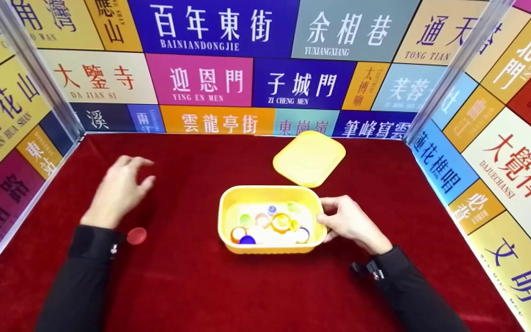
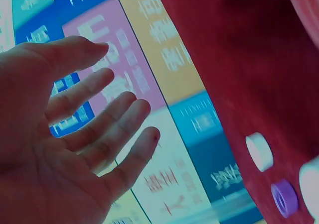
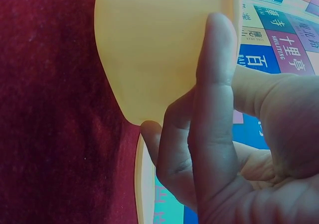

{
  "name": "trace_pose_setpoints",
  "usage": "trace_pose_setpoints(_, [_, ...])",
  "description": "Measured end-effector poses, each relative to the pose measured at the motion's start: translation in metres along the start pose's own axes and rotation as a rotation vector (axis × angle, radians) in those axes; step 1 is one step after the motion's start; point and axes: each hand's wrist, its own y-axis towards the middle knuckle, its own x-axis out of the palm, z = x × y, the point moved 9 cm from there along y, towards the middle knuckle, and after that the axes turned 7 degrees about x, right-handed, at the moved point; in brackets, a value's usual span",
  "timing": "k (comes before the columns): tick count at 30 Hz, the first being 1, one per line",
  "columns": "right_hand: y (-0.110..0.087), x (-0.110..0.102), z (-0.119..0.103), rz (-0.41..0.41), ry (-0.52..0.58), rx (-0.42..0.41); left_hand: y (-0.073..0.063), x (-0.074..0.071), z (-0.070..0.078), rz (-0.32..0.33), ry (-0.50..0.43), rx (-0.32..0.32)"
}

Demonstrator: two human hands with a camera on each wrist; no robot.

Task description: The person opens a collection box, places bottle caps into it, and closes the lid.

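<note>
A yellow plastic box [image 1: 265, 251] holds several bottle caps [image 1: 280, 222] in mixed colours. My right hand [image 1: 351, 221] grips its right end, thumb at the rim and fingers along the outside; the right wrist view shows the fingers against the box's wall [image 3: 154, 50]. Off to the left, my left hand [image 1: 120, 189] is slightly blurred, its fingers apart and holding nothing. A round red cap [image 1: 137, 235] lies on the cloth beside the left wrist. In the left wrist view, a white cap [image 2: 259, 152] and a purple cap [image 2: 284, 198] appear on the red cloth.
A yellow lid [image 1: 309, 158] lies flat behind the box. Red cloth [image 1: 191, 286] covers the table. Printed panels [image 1: 201, 78] with metal corner posts [image 1: 459, 69] stand at the back and both sides.
</note>
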Motion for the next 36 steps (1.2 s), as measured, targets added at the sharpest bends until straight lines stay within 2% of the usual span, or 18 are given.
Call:
trace_pose_setpoints(4, [0.000, 0.000, 0.000, 0.003, 0.001, 0.001, -0.007, -0.006, -0.030, -0.026, 0.041, -0.082])
trace_pose_setpoints(8, [0.000, 0.000, 0.000, 0.003, 0.003, 0.000, -0.014, -0.007, -0.055, -0.082, 0.066, -0.149])
trace_pose_setpoints(13, [-0.001, 0.001, -0.001, -0.003, 0.007, -0.009, -0.024, -0.006, -0.077, -0.155, 0.063, -0.209])
trace_pose_setpoints(21, [-0.002, 0.001, -0.004, -0.007, 0.008, -0.006, -0.029, 0.000, -0.087, -0.239, 0.068, -0.205])
trace_pose_setpoints(28, [-0.002, 0.000, -0.003, -0.005, 0.008, -0.007, -0.032, -0.003, -0.092, -0.258, 0.065, -0.211])
trace_pose_setpoints(33, [-0.002, 0.000, -0.003, -0.004, 0.004, -0.010, -0.036, -0.007, -0.099, -0.284, 0.104, -0.247])
trace_pose_setpoints(36, [-0.002, 0.000, -0.003, -0.005, 0.004, -0.011, -0.038, -0.007, -0.103, -0.297, 0.092, -0.270])
